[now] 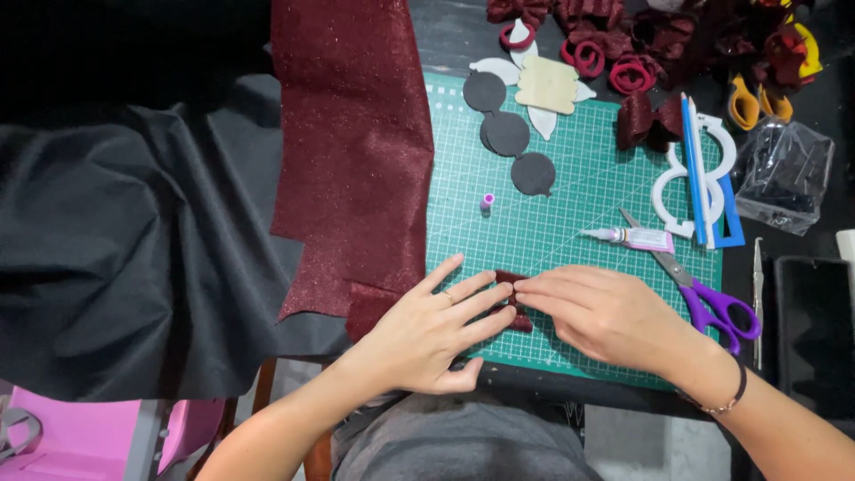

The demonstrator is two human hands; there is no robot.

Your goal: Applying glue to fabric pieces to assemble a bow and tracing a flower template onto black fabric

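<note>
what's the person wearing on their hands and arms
Both forearms are bare, with no sleeves or gloves. The left hand has a thin ring on one finger. The right hand has a thin dark bracelet at the wrist.
</note>
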